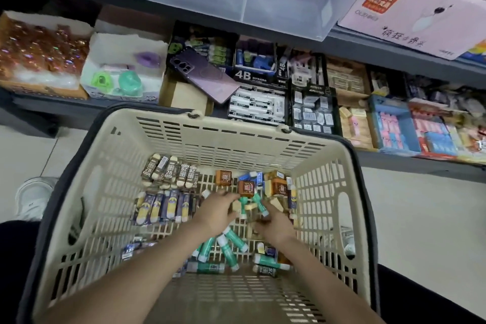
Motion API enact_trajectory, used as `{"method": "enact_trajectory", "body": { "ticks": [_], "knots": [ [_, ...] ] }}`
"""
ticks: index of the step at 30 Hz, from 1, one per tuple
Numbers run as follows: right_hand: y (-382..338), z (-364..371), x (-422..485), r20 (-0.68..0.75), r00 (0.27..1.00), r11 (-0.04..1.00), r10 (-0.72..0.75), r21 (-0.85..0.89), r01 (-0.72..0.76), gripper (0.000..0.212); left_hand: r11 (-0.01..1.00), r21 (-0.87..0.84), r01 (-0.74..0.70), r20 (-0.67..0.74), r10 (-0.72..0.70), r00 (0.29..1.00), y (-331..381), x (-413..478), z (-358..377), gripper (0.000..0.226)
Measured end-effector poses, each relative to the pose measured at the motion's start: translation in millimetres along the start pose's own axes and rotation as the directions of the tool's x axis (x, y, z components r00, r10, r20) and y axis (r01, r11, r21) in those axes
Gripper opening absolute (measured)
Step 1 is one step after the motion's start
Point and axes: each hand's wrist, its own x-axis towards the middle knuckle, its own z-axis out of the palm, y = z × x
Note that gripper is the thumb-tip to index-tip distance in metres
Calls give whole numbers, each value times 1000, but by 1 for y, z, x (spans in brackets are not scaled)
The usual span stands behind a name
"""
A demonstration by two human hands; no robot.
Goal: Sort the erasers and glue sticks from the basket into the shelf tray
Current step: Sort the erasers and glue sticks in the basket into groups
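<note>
Basket (236, 123) stands on pale floor tiles (420, 218) before a stocked shelf (410, 163); left hand (218, 212) and right hand (276, 225) reach inside beside 2 green glue sticks (243, 204), long axes toward the shelf; fingers (228, 196) blurred, cannot tell grip; erasers (168, 171) alongside

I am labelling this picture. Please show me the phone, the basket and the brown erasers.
phone (210, 79), head view, middle of its purple back.
basket (236, 144), head view, its far slotted wall.
brown erasers (171, 172), head view, middle of the row.
</note>
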Motion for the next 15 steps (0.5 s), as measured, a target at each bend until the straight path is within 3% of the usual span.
{"method": "enact_trajectory", "body": {
  "ticks": [5,10,15],
  "knots": [
    [4,5,7,20,998,997,-60,-51,60,84,996,-17,90,28,-89,996,6,16,18,53],
    [9,-3,9,-103,993,994,-53,87,62,58,990,-88,106,20,-105,994,-4,17,16,53],
    [4,-5,8,48,999,990,9,142,-16,52,966,-214,144,14,-144,989,-22,13,7,48]
  ]
}}
